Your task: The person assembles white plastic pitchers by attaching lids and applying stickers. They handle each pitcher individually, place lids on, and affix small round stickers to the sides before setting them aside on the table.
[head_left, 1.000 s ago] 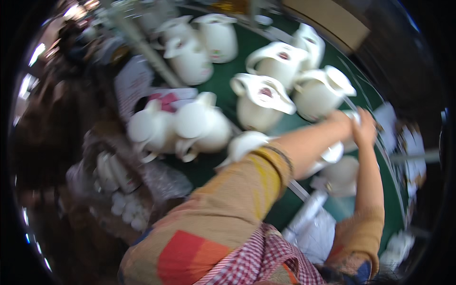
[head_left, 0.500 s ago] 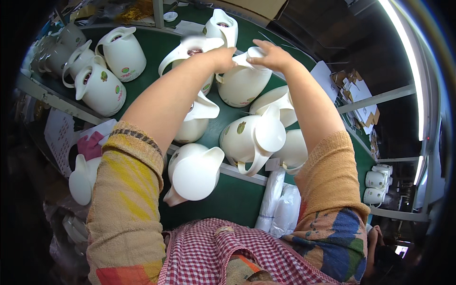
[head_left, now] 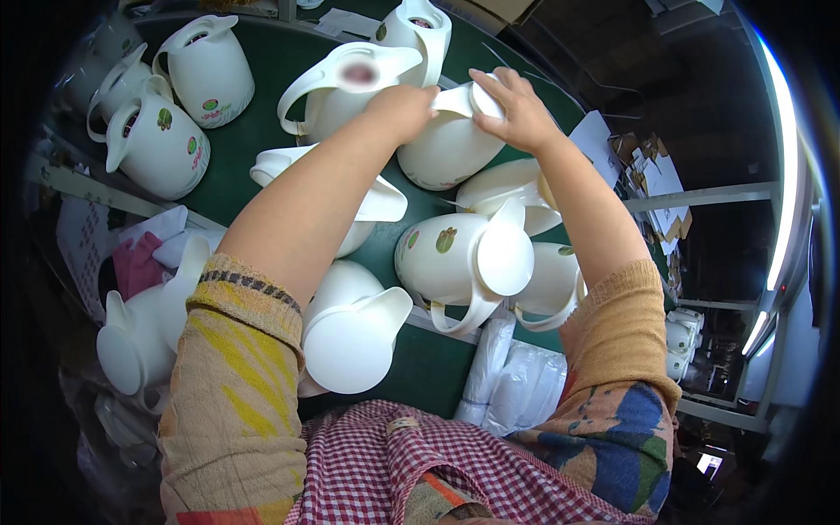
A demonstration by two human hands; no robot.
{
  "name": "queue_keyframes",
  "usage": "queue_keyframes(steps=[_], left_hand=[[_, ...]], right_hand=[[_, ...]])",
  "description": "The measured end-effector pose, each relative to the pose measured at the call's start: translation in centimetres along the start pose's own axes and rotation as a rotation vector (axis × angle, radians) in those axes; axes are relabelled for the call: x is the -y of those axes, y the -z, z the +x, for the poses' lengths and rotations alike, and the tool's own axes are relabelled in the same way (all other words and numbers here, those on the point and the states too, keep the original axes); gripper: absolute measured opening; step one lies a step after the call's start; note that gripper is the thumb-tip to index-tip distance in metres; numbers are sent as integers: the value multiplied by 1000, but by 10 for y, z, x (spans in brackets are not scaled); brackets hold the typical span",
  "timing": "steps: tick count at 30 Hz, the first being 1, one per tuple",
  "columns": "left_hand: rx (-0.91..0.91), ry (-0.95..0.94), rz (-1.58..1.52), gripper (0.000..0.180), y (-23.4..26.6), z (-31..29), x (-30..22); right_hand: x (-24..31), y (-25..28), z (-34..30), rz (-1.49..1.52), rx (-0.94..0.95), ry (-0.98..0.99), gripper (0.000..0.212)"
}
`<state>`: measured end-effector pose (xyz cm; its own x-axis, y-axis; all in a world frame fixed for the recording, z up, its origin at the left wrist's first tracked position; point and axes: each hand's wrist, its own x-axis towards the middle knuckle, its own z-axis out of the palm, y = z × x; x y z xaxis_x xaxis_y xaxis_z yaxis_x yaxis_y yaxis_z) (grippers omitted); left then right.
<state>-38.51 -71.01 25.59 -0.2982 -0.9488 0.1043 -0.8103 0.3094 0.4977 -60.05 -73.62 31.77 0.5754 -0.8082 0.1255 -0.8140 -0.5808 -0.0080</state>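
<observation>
A cream-white vacuum jug stands tilted between my hands. My left hand is closed at its upper left edge, the fingertips partly hidden behind the rim. My right hand has its fingers curled round the jug's round white lid. Left of it, an uncovered jug with a large handle shows a dark reddish mouth, and another uncovered jug stands behind. Nearer me are a lidded jug with a green printed motif and a lidded jug by my left forearm.
Several uncovered jugs stand at the left of the green conveyor. Two more white jugs sit below its left rail. Plastic-wrapped packs lie by my apron. Cardboard scraps are heaped at the right, beside a metal frame.
My view has shifted slightly, and the jugs at the left sit further left in it. My right hand has closed in round the lid; my left hand stays at the same jug.
</observation>
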Motion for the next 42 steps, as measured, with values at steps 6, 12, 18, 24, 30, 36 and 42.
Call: queue_keyframes(steps=[6,12,18,24,30,36,42], left_hand=[[27,0,22,41,3,0,-3],[60,21,10,41,7,1,-4],[47,-29,28,31,2,7,-15],[64,-3,44,27,8,1,-11],[65,1,62,26,9,-1,-2],[69,-8,66,27,6,1,-11],[38,-64,64,33,-1,4,-2]], right_hand=[[33,-15,7,-84,-34,-376,67],[15,14,16,-187,43,-355,61],[-40,1,2,-393,-404,-84,65],[-4,26,-4,-155,-89,-375,63],[0,43,-2,-389,55,-129,56],[12,28,10,-147,173,-198,78],[7,20,16,-277,152,-73,72]])
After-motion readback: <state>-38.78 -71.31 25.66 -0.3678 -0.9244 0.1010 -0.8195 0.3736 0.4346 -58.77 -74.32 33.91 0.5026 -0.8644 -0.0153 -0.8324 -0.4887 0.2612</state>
